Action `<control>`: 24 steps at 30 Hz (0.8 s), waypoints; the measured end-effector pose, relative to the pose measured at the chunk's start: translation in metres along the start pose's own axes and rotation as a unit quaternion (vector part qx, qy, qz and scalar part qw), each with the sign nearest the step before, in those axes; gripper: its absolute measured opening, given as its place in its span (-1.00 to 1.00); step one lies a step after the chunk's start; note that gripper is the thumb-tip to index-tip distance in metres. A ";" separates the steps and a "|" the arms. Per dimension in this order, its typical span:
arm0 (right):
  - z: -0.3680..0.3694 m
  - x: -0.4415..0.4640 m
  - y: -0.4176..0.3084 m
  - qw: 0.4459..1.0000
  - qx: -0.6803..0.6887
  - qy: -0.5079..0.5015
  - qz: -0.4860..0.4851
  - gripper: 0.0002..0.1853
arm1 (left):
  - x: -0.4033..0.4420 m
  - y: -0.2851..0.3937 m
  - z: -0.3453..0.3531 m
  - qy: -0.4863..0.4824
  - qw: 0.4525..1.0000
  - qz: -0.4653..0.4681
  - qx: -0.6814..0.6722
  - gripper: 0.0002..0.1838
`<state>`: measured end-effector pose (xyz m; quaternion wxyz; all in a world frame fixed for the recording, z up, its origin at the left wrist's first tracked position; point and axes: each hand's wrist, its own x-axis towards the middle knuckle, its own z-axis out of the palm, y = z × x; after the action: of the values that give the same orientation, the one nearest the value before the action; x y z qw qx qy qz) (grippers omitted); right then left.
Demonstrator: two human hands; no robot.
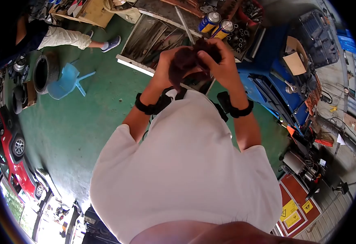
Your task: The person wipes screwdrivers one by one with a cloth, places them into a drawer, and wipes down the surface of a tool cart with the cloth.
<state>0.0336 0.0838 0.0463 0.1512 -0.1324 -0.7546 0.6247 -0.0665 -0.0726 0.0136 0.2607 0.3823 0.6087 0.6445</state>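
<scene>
Green floor (pixel 84 126) spreads beneath a workshop with one blue chair (pixel 66 81), one red car (pixel 19 162) and, past the chair, another person's single shoe-clad foot (pixel 112 43) stretched out clearly. One dark red cloth (pixel 182 62) is bunched between two hands, above the front of an open drawer (pixel 135 66). Both grips are closed on it: the left hand (pixel 165 68) takes one side, the right hand (pixel 223 65) the other, thumb pressed over the folds. One metal rod (pixel 182 22) slants down to the cloth (whether either hand holds it, I cannot tell). Two spray cans (pixel 210 21) stand side by side just beyond the right hand. Long, thin metal pieces (pixel 155 38) fill the drawer; small round metal parts (pixel 241 34) lie beside the cans. One cardboard box (pixel 296 44) sits farther right, its contents unclear.
</scene>
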 end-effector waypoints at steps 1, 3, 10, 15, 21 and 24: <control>0.001 -0.002 0.002 1.000 -0.001 -0.001 0.007 -0.71 | -0.001 -0.002 0.001 0.000 1.000 -0.005 -0.004 -0.61; 0.003 -0.002 0.007 0.996 0.046 0.021 0.069 -0.70 | 0.001 -0.008 0.002 0.013 0.999 0.011 -0.028 -0.57; 0.018 -0.016 0.037 0.992 0.111 0.039 0.037 -0.65 | -0.012 -0.042 0.004 0.069 0.943 -0.081 -0.317 -0.65; 0.038 -0.014 0.026 0.994 -0.079 -0.069 -0.035 -0.43 | -0.026 -0.031 0.004 0.193 0.869 -0.197 -0.412 -0.75; 0.080 0.002 0.022 0.974 -0.185 -0.108 -0.071 -0.46 | -0.047 -0.048 -0.017 0.275 0.841 -0.140 -0.445 -0.65; 0.090 0.004 0.024 0.960 -0.193 -0.099 -0.179 -0.56 | -0.066 -0.043 -0.030 0.254 0.849 -0.111 -0.450 -0.54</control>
<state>-0.0056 0.0088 0.0075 0.1563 0.0405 -0.8835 0.4398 -0.0589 -0.1374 -0.0392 0.3102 -0.0240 0.3354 0.8892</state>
